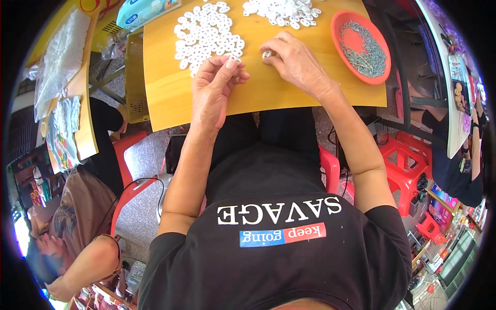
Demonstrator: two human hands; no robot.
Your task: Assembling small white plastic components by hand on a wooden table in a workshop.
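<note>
Pinching one small white holed piece (266,53) narrowly over the yellow tabletop (279,93), we are using our right hand (299,64); our left hand (213,88) is curling beside the heaped white pieces (204,33), hold unclear. Risk: slackening pinch could be dropping the piece.

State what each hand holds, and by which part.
Right hand: a small white piece, seemingly by its edges, in a fingertip grip. Left hand: whether anything is held cannot be told.

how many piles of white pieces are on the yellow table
2: one pile beyond the left hand, another pile farther right, left of the orange plate; more could lie beyond the picture's top edge.
</note>
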